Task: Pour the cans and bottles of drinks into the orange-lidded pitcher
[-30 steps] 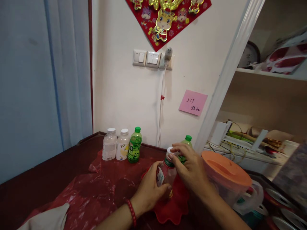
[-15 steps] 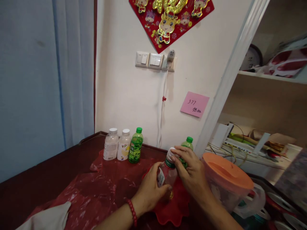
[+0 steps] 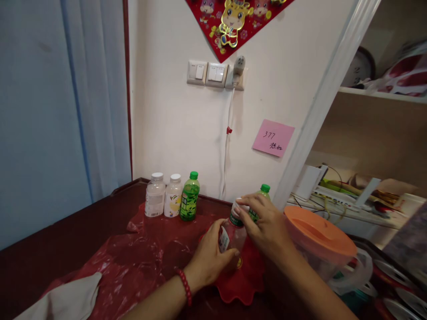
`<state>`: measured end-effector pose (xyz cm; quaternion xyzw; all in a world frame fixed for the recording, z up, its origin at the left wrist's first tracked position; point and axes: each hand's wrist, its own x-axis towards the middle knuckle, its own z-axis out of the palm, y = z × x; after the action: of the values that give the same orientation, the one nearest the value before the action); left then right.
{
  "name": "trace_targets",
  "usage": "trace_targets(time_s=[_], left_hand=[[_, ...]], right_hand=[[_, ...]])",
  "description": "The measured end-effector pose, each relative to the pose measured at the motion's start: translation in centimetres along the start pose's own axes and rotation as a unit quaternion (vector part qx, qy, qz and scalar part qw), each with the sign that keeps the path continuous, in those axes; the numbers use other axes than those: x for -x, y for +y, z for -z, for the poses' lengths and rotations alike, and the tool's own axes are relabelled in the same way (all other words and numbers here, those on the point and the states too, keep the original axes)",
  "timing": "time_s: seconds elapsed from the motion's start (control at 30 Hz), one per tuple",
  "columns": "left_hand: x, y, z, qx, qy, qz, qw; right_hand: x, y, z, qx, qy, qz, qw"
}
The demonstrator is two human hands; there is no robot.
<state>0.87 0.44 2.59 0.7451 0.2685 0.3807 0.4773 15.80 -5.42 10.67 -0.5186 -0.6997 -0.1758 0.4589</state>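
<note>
A clear plastic bottle (image 3: 237, 235) with a white cap and a dark green neck band stands tilted slightly above a red scalloped dish (image 3: 240, 284). Wrapped round its body is my left hand (image 3: 211, 253), which has a red bead bracelet at the wrist. My right hand (image 3: 263, 222) grips the white cap (image 3: 238, 205) from the right, fingers over its top. Partly hidden behind that hand is a green bottle (image 3: 265, 190) with a green cap. Whether the clear bottle touches the dish is hidden by my hand.
At the back left stand two white-capped bottles (image 3: 155, 195) and a green drink bottle (image 3: 190, 198). A red plastic bag (image 3: 133, 258) and a pale cloth (image 3: 66, 298) lie on the left. An orange-lidded pitcher (image 3: 320, 231) and several cans (image 3: 395, 273) are at right.
The view has tipped slightly downward, so the wall and bottles sit higher. Both hands keep their hold on the bottle and cap, with the right fingers shifted slightly.
</note>
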Motion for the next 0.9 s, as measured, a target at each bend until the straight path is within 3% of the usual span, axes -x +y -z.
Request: trace_targets(time_s=[0.47,0.9], left_hand=[[0.3,0.2,0.0,-0.001,-0.003,-0.006,1.000],[0.1,-0.5,-0.1,0.006,-0.003,-0.015,1.000]], right_hand=[[-0.3,0.2,0.8,-0.022,-0.056,-0.003,0.998],[2.9,-0.2,-1.3,0.037,-0.002,0.004,0.999]])
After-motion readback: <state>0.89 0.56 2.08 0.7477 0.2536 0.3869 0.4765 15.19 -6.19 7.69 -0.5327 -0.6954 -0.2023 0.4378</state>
